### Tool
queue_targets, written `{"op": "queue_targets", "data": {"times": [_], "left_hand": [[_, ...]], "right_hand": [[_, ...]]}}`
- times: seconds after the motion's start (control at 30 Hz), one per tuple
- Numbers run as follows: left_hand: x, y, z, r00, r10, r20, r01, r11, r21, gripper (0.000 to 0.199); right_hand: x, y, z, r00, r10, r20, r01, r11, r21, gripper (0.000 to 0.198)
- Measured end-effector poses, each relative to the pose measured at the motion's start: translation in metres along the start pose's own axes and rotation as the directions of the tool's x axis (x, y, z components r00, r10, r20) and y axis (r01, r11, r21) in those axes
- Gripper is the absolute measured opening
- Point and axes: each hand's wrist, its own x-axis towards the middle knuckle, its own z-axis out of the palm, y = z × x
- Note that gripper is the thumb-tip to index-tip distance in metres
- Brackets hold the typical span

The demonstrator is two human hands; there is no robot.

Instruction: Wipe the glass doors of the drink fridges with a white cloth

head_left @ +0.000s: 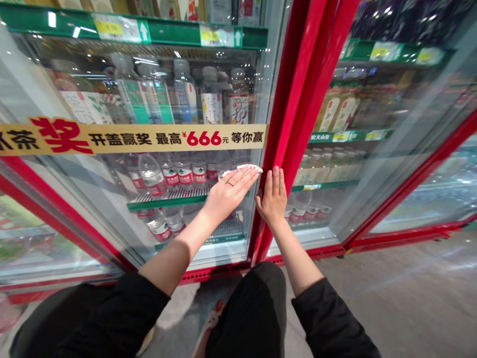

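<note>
My left hand, a ring on one finger, presses a white cloth flat against the glass door of a drinks fridge, near the door's right edge. Most of the cloth is hidden under the fingers. Just to the right, my right hand rests with straight fingers on the red door frame, holding nothing. A yellow banner with red and black lettering runs across the glass above my left hand.
Behind the glass, bottles stand on shelves with green edge strips. A second glass door is on the right, with more drinks inside. Below me are my bent knees and the grey floor.
</note>
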Motion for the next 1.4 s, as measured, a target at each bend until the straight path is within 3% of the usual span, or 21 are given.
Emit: {"op": "queue_targets", "data": {"times": [0.1,0.27,0.37,0.5,0.63,0.73,0.97,1.23,1.4], "left_hand": [[0.0,-0.004,-0.009,0.998,-0.056,0.022,0.057,0.998,-0.003,0.059],[0.031,0.0,-0.007,0.978,-0.208,0.031,0.21,0.974,-0.088,0.069],[0.04,0.008,0.002,0.984,-0.176,0.027,0.178,0.982,-0.067,0.062],[0.023,0.015,0.007,0.998,-0.058,0.018,0.059,0.998,-0.015,0.052],[-0.005,0.011,0.0,0.999,0.02,0.047,-0.018,0.999,-0.031,0.056],[-0.008,0.006,-0.004,0.998,0.012,0.064,-0.008,0.998,-0.059,0.061],[0.022,0.012,0.001,0.995,-0.091,0.043,0.094,0.992,-0.082,0.057],[0.001,0.0,-0.005,0.998,0.049,0.03,-0.048,0.998,-0.034,0.052],[0.019,-0.01,-0.01,0.998,-0.058,0.026,0.059,0.998,-0.038,0.055]], "right_hand": [[-0.002,0.001,0.0,1.0,-0.005,0.007,0.005,1.0,0.012,0.075],[-0.015,0.012,0.004,0.996,-0.067,-0.051,0.069,0.997,0.031,0.077],[-0.022,0.02,0.004,0.988,-0.129,-0.089,0.135,0.989,0.064,0.08],[-0.024,0.024,0.0,0.984,-0.155,-0.093,0.162,0.984,0.079,0.08],[-0.023,0.025,-0.004,0.994,-0.11,0.028,0.108,0.992,0.067,0.073],[-0.024,0.025,-0.005,0.992,-0.082,0.093,0.075,0.994,0.08,0.072],[-0.027,0.023,0.0,0.997,-0.064,0.053,0.06,0.996,0.063,0.069],[-0.026,0.025,-0.001,0.995,-0.072,0.071,0.069,0.996,0.054,0.068],[-0.028,0.023,0.001,0.996,-0.08,0.024,0.078,0.994,0.072,0.077]]}}
